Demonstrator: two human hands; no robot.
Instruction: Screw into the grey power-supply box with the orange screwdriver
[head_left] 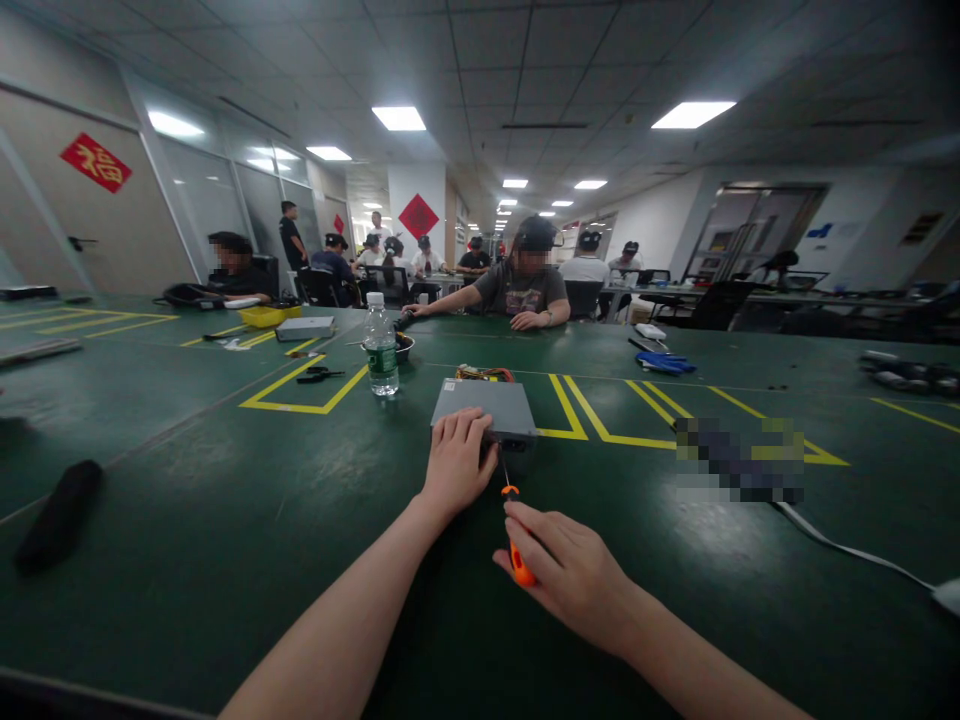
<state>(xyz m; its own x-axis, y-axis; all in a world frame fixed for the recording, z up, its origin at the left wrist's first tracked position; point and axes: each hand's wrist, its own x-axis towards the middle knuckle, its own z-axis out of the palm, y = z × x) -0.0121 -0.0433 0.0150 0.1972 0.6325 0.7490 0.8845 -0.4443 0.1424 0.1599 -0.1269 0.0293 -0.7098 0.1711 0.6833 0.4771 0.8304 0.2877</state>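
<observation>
A flat grey metal box (486,405) lies on the green table (225,500) in front of me. My left hand (456,462) rests on its near left corner, fingers curled over the edge, holding it down. My right hand (570,572) is closed round an orange-handled screwdriver (516,545). Its thin shaft points up and away, with the tip at the near face of the box. Coloured wires (486,374) stick out behind the box.
A water bottle (381,345) and a small bowl (403,346) stand beyond the box to the left. Yellow tape lines (600,425) mark the table. A black object (60,515) lies at the left; a white cable (847,550) runs at the right. Several people sit at the far side.
</observation>
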